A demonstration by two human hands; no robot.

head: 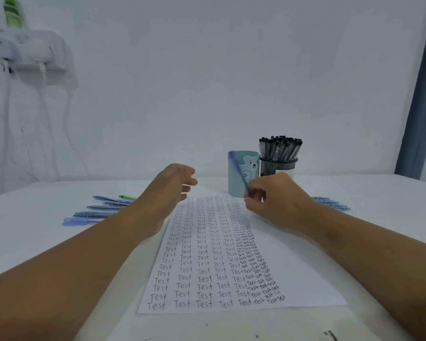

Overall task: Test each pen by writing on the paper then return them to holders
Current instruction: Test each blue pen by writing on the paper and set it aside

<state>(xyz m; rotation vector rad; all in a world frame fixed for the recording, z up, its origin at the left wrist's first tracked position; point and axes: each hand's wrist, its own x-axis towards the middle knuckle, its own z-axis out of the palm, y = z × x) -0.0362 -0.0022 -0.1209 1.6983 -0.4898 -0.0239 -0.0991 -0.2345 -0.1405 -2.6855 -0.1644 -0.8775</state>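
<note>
I have a blue pen [239, 172] pinched in my right hand [278, 200], fingers curled round its lower end near the far right corner of the paper [214, 254]. The pen is motion-blurred; its long axis runs steeply, the upper end leaning up and to the left across the front of the light blue bear holder [244, 173], the lower end down in my fingers toward the sheet. I cannot tell whether the tip touches the paper.

My left hand [172, 190] holds nothing, fingers loosely spread and relaxed, hovering over the far left corner of the paper.

The paper lies lengthwise away from me on the white counter [47, 242], filled with columns of the word "Test" in dark ink, the right-hand columns smaller and crowded.

Left of the paper a cluster of blue pens [99, 210] lies flat, their long axes running roughly left to right, with one green pen [128, 198] at the far edge of the group. More blue pens [332, 204] lie on the right, partly hidden behind my right wrist.

Behind the bear holder, just to its right, a black mesh holder [278, 164] stands packed with black-capped pens [280, 146], upright and fanned.

Beyond is a plain white wall [207, 70], a white power strip [30, 49] with hanging cables at upper left, and a grey-blue curtain [423, 94] at right.
</note>
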